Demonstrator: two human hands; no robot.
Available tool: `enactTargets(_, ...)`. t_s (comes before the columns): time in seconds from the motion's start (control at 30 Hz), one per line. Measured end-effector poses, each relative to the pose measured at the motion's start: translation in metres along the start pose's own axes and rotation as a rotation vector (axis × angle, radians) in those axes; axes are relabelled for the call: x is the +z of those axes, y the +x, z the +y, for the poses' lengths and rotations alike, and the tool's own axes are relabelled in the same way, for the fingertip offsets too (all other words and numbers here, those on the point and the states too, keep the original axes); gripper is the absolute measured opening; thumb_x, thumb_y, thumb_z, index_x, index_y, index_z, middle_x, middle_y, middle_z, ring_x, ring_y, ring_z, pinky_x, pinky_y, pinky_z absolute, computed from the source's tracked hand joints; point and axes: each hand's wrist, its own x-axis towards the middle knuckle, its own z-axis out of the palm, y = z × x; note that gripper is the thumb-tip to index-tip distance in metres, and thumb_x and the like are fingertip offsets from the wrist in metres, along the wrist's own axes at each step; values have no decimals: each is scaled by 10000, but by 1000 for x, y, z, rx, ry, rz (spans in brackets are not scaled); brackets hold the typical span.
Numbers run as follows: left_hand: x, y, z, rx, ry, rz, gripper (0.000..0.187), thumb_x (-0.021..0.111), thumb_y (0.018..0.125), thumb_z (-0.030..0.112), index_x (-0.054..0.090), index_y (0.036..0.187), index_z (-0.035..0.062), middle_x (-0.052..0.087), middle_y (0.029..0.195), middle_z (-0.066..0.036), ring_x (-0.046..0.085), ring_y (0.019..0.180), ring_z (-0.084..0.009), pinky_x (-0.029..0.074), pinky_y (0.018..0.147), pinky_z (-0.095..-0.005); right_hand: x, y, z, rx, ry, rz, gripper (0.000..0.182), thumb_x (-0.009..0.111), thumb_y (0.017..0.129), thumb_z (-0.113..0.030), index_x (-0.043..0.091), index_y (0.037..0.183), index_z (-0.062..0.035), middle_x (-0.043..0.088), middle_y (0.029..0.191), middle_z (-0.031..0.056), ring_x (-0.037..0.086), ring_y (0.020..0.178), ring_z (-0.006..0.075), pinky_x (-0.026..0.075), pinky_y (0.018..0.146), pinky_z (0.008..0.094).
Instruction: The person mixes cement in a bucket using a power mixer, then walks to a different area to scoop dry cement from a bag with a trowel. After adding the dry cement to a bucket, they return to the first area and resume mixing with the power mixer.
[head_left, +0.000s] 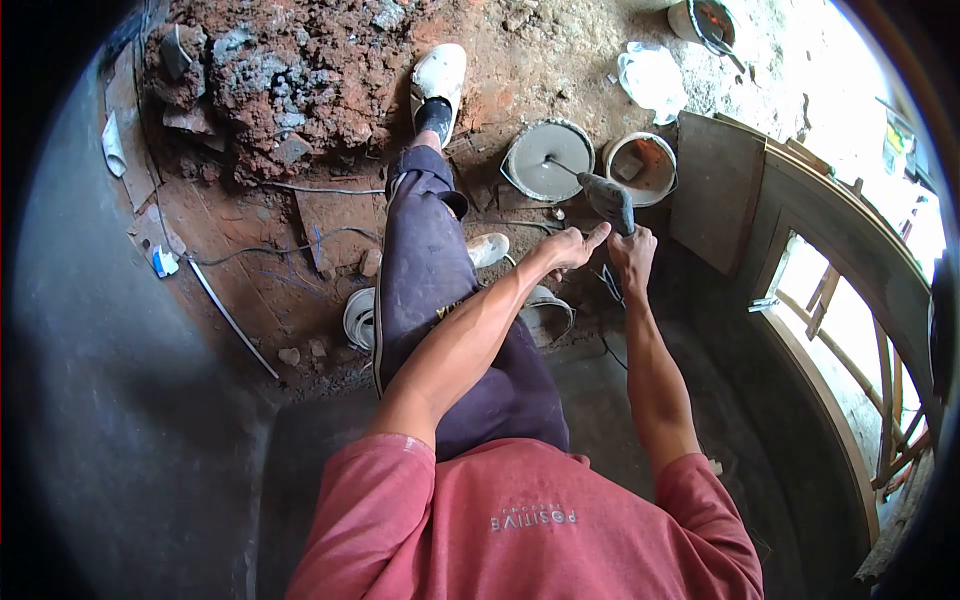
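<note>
My right hand (632,247) is wrapped around the handle of a grey power drill (608,200). From the drill a thin mixing rod (566,167) runs down into a bucket of smooth grey wet mix (545,180). My left hand (568,250) hovers just left of the drill handle. One of its digits stretches out towards the tool while the other fingers are loosely bent, with nothing held. Beside the mix stands a second bucket (668,165), its inside stained and a small lump in it.
Rubble and reddish soil (300,90) are heaped at upper left. A cable (290,245) crosses the dirt floor near my feet. Another bucket (700,22) with a tool and a white plastic bag (650,80) lie farther off. A board (715,195) leans beside a wooden window frame (815,370) on the right.
</note>
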Motion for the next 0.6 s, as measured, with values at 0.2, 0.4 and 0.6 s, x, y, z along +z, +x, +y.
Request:
enactTargets(0.2, 0, 2, -2, -17, 10, 8, 1081, 137, 870, 805, 637, 662, -131, 612, 593, -255, 664, 527, -320, 567, 501, -423, -3, 2, -3, -11, 2, -9, 337, 627, 753, -274, 627, 684, 56, 590, 651, 278, 608, 649, 454, 481, 651, 473)
enactTargets(0.4, -1, 3, -2, -2, 23, 8, 1090, 120, 874, 799, 651, 678, -133, 621, 610, -262, 684, 574, -341, 577, 548, -439, -6, 3, -4, 20, 12, -11, 335, 617, 751, -257, 620, 695, 73, 579, 636, 284, 602, 642, 462, 477, 623, 466)
enactTargets(0.6, 0, 5, -8, 30, -61, -26, 986, 197, 806, 869, 511, 538, -27, 522, 522, -143, 598, 445, -240, 540, 428, -378, -9, 0, -7, 23, 35, -7, 324, 606, 744, -235, 612, 700, 86, 571, 641, 294, 596, 641, 467, 474, 620, 466)
